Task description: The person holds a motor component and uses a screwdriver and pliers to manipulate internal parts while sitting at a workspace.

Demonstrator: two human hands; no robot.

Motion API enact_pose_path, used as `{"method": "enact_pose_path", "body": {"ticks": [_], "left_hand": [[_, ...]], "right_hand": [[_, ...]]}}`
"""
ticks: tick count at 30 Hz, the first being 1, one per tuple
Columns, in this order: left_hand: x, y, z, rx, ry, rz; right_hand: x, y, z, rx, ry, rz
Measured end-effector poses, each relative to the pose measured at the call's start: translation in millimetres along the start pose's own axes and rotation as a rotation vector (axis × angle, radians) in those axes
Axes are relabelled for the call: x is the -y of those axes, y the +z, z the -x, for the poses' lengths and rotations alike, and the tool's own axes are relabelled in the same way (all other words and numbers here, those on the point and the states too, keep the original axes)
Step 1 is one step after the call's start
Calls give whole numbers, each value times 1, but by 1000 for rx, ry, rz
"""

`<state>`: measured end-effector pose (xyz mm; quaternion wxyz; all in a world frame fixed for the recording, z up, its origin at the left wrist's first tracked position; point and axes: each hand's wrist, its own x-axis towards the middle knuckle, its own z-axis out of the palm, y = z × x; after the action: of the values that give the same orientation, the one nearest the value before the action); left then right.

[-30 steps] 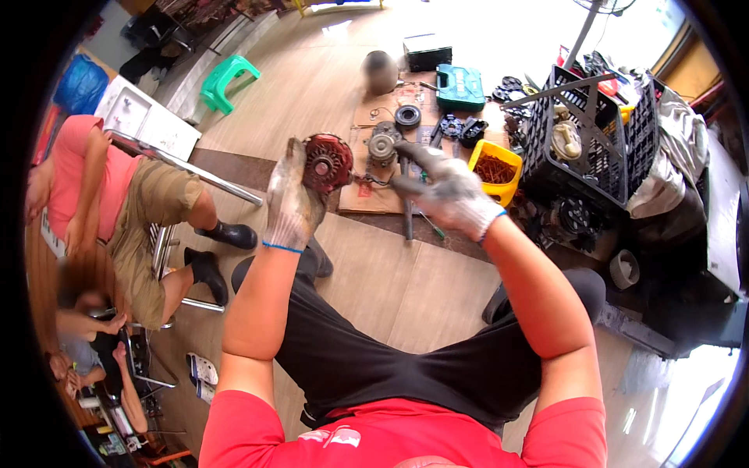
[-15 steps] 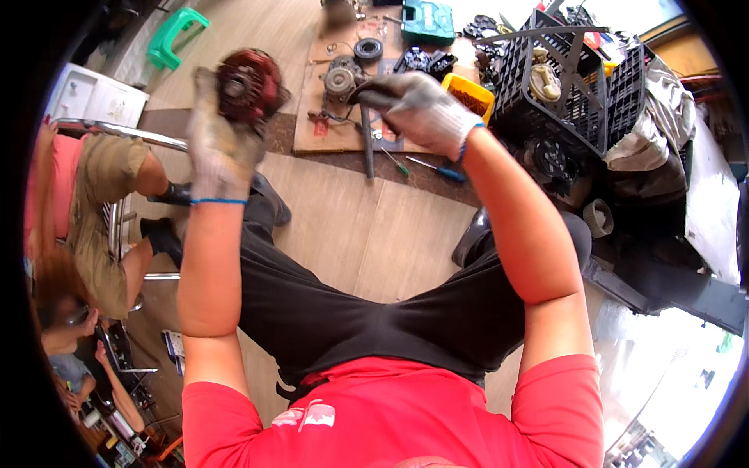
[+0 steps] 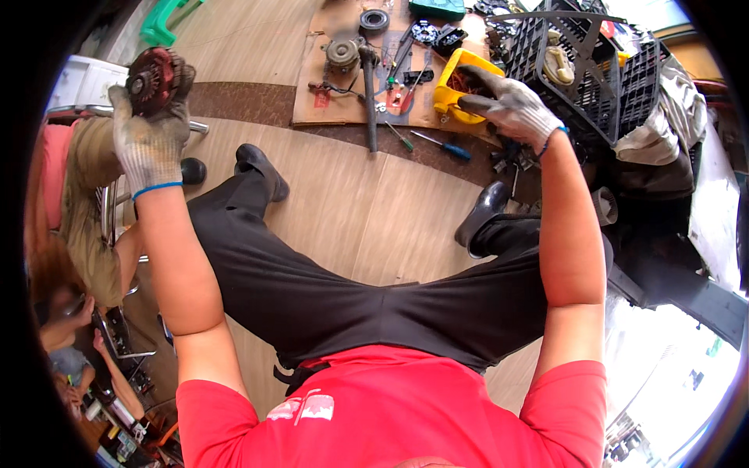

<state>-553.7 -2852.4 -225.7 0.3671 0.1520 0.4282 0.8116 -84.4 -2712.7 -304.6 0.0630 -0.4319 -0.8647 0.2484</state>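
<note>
My left hand [image 3: 154, 148], in a dirty white knitted glove, is closed round a dark red, round part with metal teeth [image 3: 148, 82], raised at the left. My gloved right hand [image 3: 515, 109] is over a yellow plastic bin [image 3: 445, 97], its darkened fingers spread apart and reaching across the opening. Nothing shows between those fingers; the bin's contents are mostly hidden by them. Left of the bin, a hammer [image 3: 370, 113] lies across the edge of a cardboard sheet [image 3: 312, 109]. A round grey metal part [image 3: 343, 53] rests beside its head.
Two screwdrivers, one green-handled [image 3: 402, 140] and one blue-handled [image 3: 452, 150], lie before the cardboard. Black plastic crates [image 3: 577, 93] stand at the right. A green stool [image 3: 160, 23] is at the far left. Another person [image 3: 86, 203] sits at my left beside a metal chair frame [image 3: 109, 195].
My left hand has moved left with the red toothed part. My right hand has swung right, from above the hammer to the yellow bin, and its fingers have spread. The view has shifted slightly.
</note>
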Motion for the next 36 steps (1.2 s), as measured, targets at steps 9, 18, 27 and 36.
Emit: {"method": "enact_pose_path", "body": {"ticks": [9,18,27,36], "left_hand": [[48,31,49,202,-188,-109],[85,64,91,234,-493,-32],[81,70,94,288,-625,-40],[93,64,97,282,-363,-516]], "right_hand": [[29,-23,-19,-356,-256,-581],[139,10,-16,119,-113,-943],[121,26,-33,151,-179,-765],[100,-13,-34,-260,-257,-321]]}}
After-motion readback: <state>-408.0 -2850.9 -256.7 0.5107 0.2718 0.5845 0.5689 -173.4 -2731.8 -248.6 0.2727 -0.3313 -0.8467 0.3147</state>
